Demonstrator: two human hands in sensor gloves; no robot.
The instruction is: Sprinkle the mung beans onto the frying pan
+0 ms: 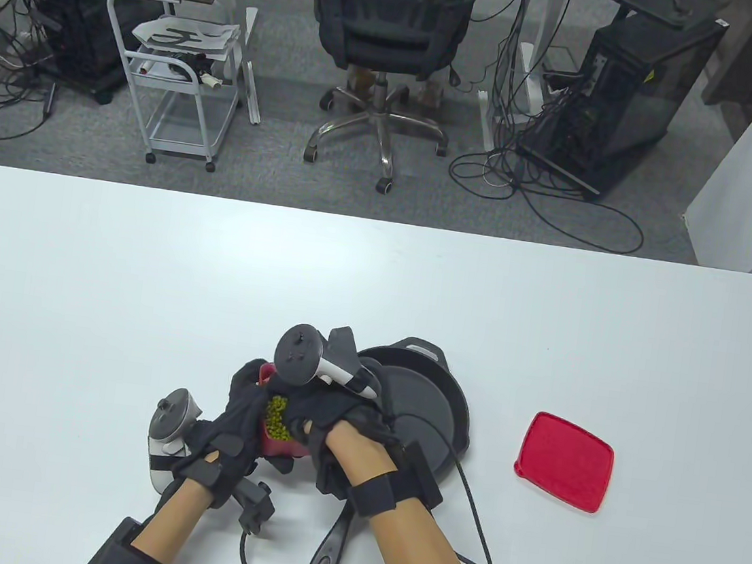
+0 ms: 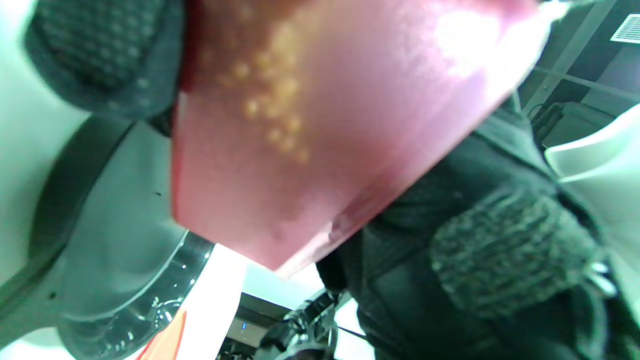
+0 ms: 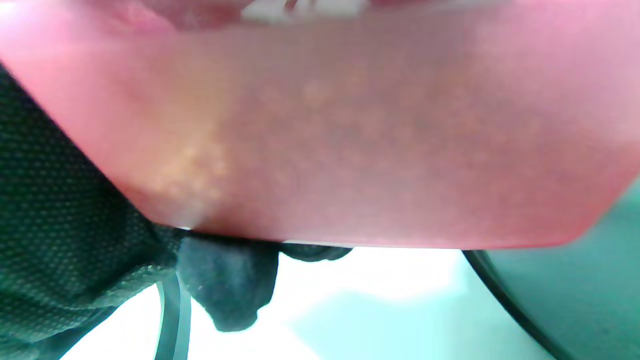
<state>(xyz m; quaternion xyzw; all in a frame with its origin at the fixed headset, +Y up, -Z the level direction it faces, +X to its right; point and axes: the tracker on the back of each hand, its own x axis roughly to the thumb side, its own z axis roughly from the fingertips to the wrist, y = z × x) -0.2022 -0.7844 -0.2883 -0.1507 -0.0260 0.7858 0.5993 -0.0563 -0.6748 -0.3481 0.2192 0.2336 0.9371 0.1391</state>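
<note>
Fingers of the left hand (image 1: 236, 426) and right hand (image 1: 338, 421) wrapped the red plastic tub (image 1: 275, 435) of green mung beans (image 1: 277, 418), lower centre, beside the black cast-iron frying pan (image 1: 425, 411). Wrist views showed only the tub's translucent underside (image 2: 320, 130); the red square lid (image 1: 565, 461) lay at right.

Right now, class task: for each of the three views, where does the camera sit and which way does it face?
Table view: above, looking down on the white table; both hands hold the red box beside the frying pan.
Left wrist view: under the left hand, looking up at the box.
Right wrist view: pressed close to the box's side.
All share the box.
</note>
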